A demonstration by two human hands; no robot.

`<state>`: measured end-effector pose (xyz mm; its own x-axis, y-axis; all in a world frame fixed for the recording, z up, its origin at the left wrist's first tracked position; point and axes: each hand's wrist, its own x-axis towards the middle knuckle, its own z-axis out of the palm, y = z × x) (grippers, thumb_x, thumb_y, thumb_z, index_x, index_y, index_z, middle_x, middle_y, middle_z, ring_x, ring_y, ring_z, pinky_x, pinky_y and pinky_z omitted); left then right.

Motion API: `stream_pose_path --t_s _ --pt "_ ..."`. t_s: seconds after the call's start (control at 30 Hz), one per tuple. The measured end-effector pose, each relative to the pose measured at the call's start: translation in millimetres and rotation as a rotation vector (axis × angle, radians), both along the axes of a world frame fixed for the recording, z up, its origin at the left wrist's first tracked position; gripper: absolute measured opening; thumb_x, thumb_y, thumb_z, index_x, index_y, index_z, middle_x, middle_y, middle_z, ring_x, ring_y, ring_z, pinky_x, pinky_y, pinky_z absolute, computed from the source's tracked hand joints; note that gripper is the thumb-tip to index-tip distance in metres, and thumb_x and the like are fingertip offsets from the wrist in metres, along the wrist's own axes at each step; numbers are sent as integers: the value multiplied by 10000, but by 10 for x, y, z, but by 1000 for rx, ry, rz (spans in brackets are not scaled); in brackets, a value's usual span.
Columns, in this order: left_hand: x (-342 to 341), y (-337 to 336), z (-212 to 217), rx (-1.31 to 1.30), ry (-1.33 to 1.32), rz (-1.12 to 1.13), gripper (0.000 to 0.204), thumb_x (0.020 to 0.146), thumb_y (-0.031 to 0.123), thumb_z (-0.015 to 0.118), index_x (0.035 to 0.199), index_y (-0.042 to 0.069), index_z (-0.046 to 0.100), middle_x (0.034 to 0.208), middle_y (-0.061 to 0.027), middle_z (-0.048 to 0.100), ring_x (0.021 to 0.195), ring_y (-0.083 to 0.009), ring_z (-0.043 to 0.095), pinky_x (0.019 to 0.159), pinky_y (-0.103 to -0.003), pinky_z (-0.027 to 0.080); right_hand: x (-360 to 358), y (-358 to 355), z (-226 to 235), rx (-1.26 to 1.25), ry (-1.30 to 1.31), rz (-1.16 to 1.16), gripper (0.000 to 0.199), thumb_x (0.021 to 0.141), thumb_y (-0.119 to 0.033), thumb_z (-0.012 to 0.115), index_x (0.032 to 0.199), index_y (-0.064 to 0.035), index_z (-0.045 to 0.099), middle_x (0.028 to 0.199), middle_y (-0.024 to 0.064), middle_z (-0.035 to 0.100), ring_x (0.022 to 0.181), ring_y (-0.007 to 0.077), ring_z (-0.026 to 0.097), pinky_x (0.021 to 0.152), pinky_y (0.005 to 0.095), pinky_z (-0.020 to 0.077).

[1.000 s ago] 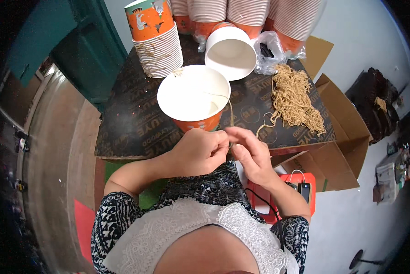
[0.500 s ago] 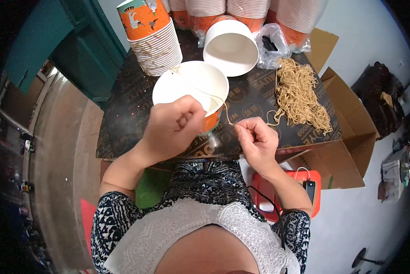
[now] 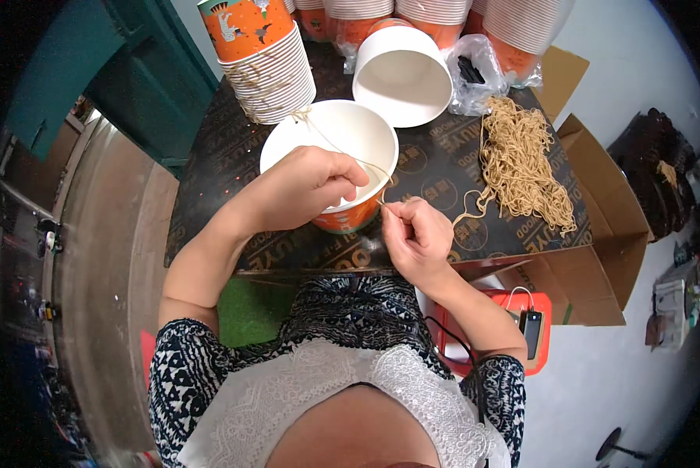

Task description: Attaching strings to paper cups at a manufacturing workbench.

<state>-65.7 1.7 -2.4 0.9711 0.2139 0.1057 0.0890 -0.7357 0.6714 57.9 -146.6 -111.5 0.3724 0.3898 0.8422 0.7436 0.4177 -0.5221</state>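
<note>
Cord (image 3: 335,146) across white-lined bucket (image 3: 348,218) — right hand (image 3: 421,240) pinching cord, left hand (image 3: 303,187) curled above, grip unclear

The bucket (image 3: 365,125) is of paperboard: smooth white interior, printed orange exterior with a slight sheen. The tan cord (image 3: 526,168) is matt, twisted fibre, rough in texture. The tabletop (image 3: 217,187) is a smooth, dark coated board with a low gloss. The bag (image 3: 478,95) is thin, clear, wrinkled plastic. The carton (image 3: 603,195) is matt brown cardboard. The collar (image 3: 280,386) is textured lace.
</note>
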Motion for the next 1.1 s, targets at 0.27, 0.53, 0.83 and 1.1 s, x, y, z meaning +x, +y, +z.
stream_pose_path --t_s 0.27,0.53,0.83,1.1 --pt "99 -8 31 -34 37 -89 190 871 78 618 1019 -14 693 892 -165 721 821 -219 700 744 -322 533 10 57 7 -3 -26 10 152 767 62 715 799 -14 588 603 78 517 476 203 516 460 323 398" --pt "157 -7 44 -47 105 -114 186 851 83 620 984 -22 697 843 -154 716 772 -184 684 719 -321 529 -14 97 27 16 -42 3 164 754 79 713 807 -17 591 596 80 518 476 206 522 456 324 396" --pt "208 -2 0 -140 193 -55 104 823 78 618 849 -12 661 702 -56 635 676 -104 583 649 -265 493 -31 45 36 -40 -17 41 178 760 55 718 868 -11 592 630 78 535 487 204 538 457 326 413" --pt "115 100 -22 -192 124 0 169 874 130 499 761 14 550 648 -45 559 630 -147 530 601 -317 452 -21 -98 68 -205 -59 36 169 779 28 705 908 -5 601 691 96 565 524 217 576 481 318 451"
